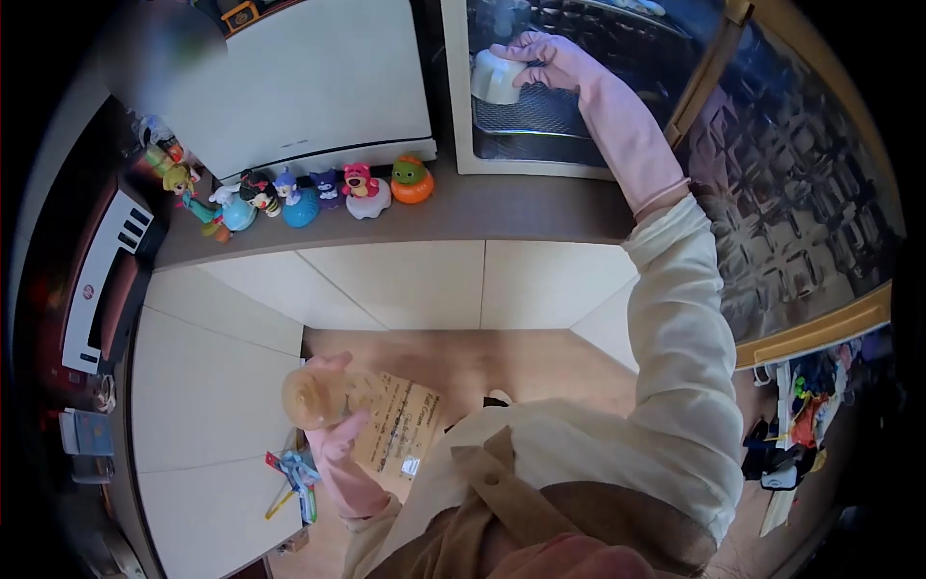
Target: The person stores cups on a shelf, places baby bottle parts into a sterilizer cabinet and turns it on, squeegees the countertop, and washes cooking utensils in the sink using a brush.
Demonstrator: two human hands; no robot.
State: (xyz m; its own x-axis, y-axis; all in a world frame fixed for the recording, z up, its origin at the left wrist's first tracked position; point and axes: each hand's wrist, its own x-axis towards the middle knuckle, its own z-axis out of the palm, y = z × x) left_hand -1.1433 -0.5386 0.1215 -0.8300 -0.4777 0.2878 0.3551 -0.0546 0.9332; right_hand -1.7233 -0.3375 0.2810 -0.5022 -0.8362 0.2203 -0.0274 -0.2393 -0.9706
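upper centre: right hand (552, 63) pinching white cup (495, 79), tilt unclear. lower left: left hand (338, 439) curled round bottle (313, 398), domed end left, axis crosswise.

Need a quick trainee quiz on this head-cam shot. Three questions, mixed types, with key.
1. Multiple choice. Where is the white cup held by the right hand?
a) among the toy figures
b) at the cabinet opening
c) down at the floor

2. True or false: the textured glass door is shut.

3. Open question: what is the left hand holding?

Key:
1. b
2. False; it is swung open.
3. A see-through container with a rounded, amber-tinted top; its contents are hard to make out.
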